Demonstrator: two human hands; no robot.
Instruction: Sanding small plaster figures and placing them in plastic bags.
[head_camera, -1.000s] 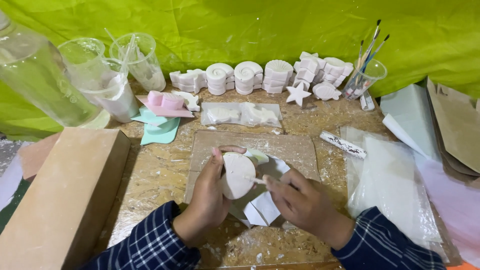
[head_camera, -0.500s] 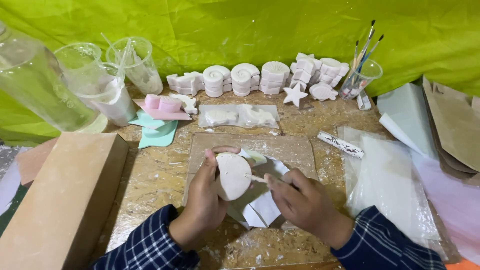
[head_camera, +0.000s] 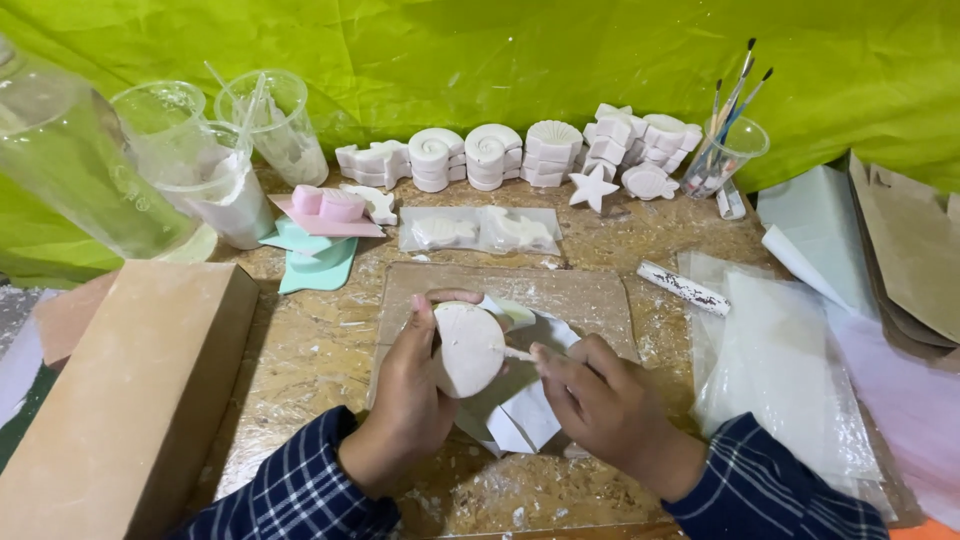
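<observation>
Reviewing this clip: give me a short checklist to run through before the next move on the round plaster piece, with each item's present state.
1. Left hand grips the round plaster piece firmly: ok, thumb and fingers wrap its edge.
2. Right hand holds a thin tool against the piece's edge: ok, though the tool's kind cannot be told.
3. Work stays over the brown board: ok.
4. White paper scraps lie underneath to catch dust: ok.
5. Piece free of cracks: cannot tell.
6. Brush cup stands upright, away from the hands: ok.
</observation>
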